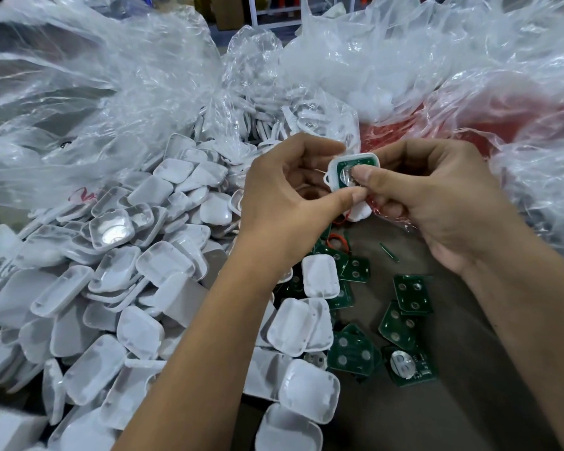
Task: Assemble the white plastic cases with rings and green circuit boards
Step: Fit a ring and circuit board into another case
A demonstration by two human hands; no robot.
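Note:
Both hands meet at mid-frame around one white plastic case point(372, 159) that has a green circuit board point(347, 165) seated inside it. My left hand point(287, 196) pinches the case's lower edge with thumb and fingers. My right hand point(437, 196) grips its right side, the thumb pressing on the board's round metal disc. A large heap of white cases point(137, 288) covers the left half of the table. Loose green circuit boards point(411, 296) lie below my hands. White rings point(267, 125) fill a clear bag behind.
Crumpled clear plastic bags point(95, 76) rise along the back and right. A red container point(469, 109) shows through the plastic at the right. Bare brown tabletop point(469, 402) lies at the lower right. A red rubber band point(337, 240) rests near the boards.

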